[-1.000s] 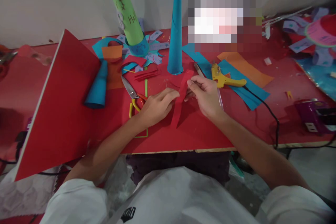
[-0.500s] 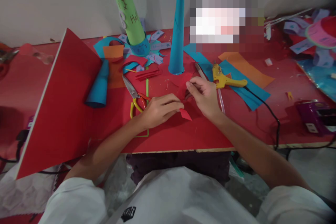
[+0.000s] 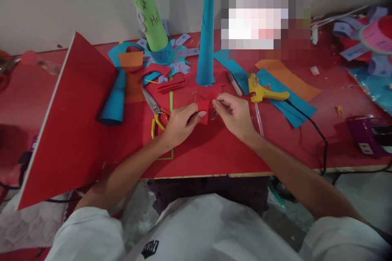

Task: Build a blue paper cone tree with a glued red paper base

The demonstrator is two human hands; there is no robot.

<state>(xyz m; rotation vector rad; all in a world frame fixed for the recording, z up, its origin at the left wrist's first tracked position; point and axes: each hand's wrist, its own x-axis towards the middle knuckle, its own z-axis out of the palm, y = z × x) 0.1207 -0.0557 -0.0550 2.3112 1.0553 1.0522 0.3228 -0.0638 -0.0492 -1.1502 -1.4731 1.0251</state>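
Observation:
My left hand [image 3: 181, 125] pinches a small piece of red paper [image 3: 204, 110] between thumb and fingers. At the paper's right edge, my right hand [image 3: 234, 116] has thumb and fingertips closed on it; red on red makes the exact grip hard to see. Just beyond the hands stands a tall blue paper cone [image 3: 206, 45], upright with its wide end down. Scissors with yellow and red handles [image 3: 155, 109] lie beside my left hand. A yellow glue gun [image 3: 265, 93] rests to the right of my right hand, a clear glue stick [image 3: 259, 119] below it.
A red board [image 3: 69, 126] leans up on the left, with a shorter blue cone [image 3: 114, 102] beside it. Behind stands a green paper tube [image 3: 150, 16]. Blue strips [image 3: 295, 110], orange paper [image 3: 294, 79] and a purple power socket box [image 3: 367, 134] lie right. The table edge [image 3: 211, 176] is near me.
My left hand has moved up toward my right hand, and the red paper now shows upright between them. The red tip below my left fingers no longer shows. My right hand has shifted slightly left.

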